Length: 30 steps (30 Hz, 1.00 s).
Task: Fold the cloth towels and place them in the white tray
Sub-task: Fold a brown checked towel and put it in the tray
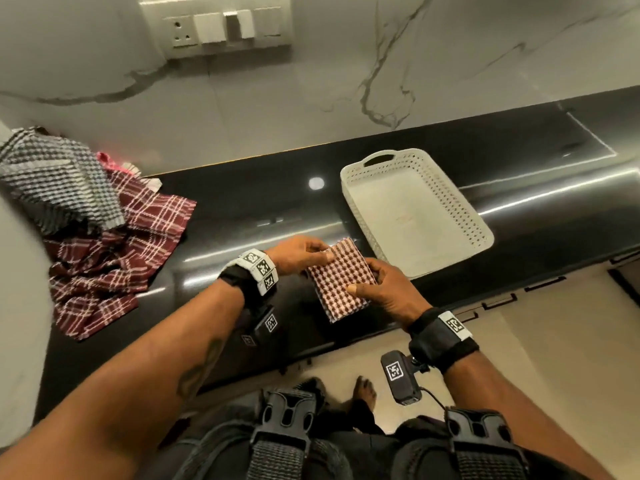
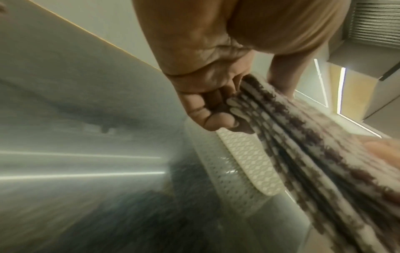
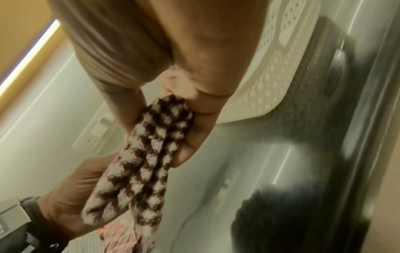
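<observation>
A folded maroon-and-white checked towel is held just above the black counter, between both hands. My left hand pinches its far left corner. My right hand grips its right edge, thumb on top. The white perforated tray lies empty just right of the towel.
A heap of unfolded towels sits at the counter's left: a grey-and-white checked one over a maroon plaid one. A marble wall with a switch panel rises behind. The counter's front edge runs below my hands.
</observation>
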Each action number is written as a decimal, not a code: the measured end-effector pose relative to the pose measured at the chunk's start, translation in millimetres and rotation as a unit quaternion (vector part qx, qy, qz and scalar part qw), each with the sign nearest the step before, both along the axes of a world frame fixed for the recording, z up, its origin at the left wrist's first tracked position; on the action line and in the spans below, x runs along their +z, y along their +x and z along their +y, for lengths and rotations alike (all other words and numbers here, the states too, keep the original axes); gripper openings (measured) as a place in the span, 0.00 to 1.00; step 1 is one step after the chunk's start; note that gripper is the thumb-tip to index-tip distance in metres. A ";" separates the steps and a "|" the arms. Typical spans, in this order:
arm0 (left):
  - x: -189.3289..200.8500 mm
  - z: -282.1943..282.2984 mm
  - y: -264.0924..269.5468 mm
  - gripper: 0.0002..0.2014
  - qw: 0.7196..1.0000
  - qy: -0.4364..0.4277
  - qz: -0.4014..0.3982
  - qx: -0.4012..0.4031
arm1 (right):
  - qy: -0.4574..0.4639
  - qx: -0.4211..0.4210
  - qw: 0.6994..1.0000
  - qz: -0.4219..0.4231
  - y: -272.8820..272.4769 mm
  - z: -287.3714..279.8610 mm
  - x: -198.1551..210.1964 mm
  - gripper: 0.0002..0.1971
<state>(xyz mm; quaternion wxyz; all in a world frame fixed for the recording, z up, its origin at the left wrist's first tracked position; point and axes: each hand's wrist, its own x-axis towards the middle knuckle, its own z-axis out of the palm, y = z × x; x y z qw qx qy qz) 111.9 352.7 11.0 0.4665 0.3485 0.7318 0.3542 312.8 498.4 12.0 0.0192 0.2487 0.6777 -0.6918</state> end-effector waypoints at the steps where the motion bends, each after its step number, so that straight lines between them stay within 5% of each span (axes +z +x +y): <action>1: 8.6 23.4 0.6 0.17 1.000 0.003 0.020 -0.016 | 0.000 -0.025 1.000 0.001 5.2 19.6 3.1 0.28; 5: 34.9 111.0 4.3 0.16 0.996 0.001 0.083 -0.017 | 0.025 -0.147 0.989 -0.007 14.1 89.3 14.4 0.17; 8: 37.7 168.4 7.3 0.18 0.977 -0.031 0.207 -0.034 | 0.155 -0.174 0.971 -0.042 9.1 135.8 8.1 0.12; 12: 22.3 209.5 15.5 0.19 0.940 -0.102 0.316 -0.082 | 0.281 -0.072 0.946 -0.145 0.0 166.4 -6.2 0.15; 18: -7.8 226.6 26.4 0.20 0.905 -0.184 0.361 -0.131 | 0.391 0.081 0.884 -0.242 -8.5 171.8 -18.5 0.11; 30: -22.4 223.8 28.7 0.22 0.869 -0.205 0.418 -0.166 | 0.460 0.175 0.816 -0.304 -18.3 169.3 -14.7 0.05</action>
